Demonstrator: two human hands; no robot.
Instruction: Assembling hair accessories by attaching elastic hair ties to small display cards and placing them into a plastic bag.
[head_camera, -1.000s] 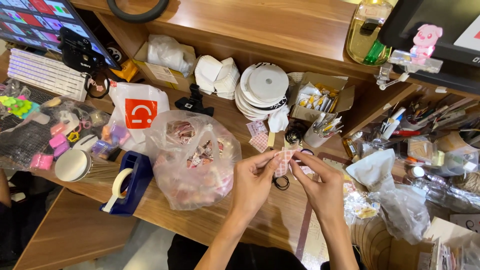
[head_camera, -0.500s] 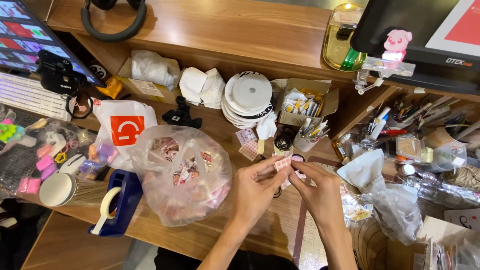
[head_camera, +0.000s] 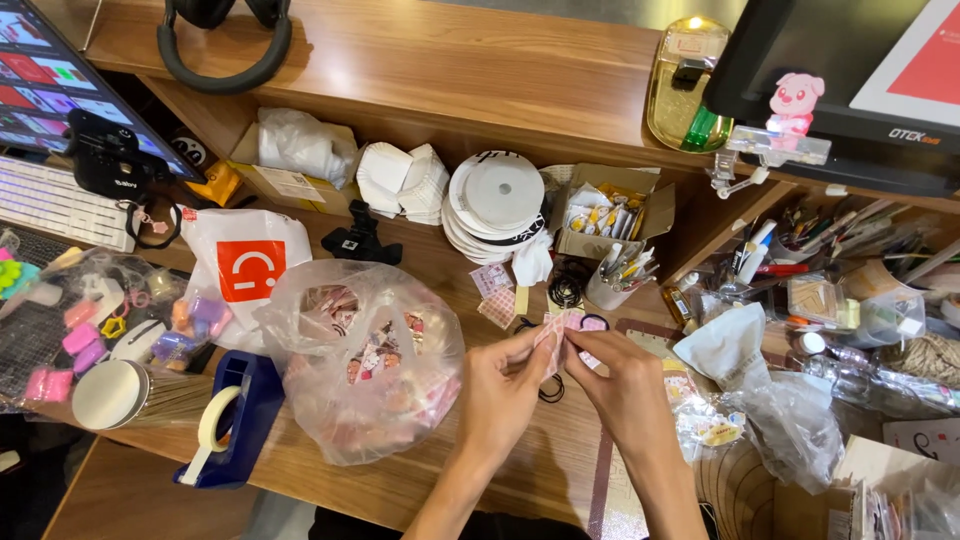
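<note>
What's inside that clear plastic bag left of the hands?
The clear plastic bag holds many small pink and white packets, piled loosely. Wrinkles and glare blur them; those underneath are covered, so their kind and count cannot be told.

Bare wood in front of the clear plastic bag (head_camera: 365, 375) is free; a tape dispenser (head_camera: 232, 420) blocks its left.

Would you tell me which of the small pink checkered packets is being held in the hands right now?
The small pink checkered packet pinched between the left hand and right hand. The two other packets lie flat on the desk beyond, untouched.
</note>
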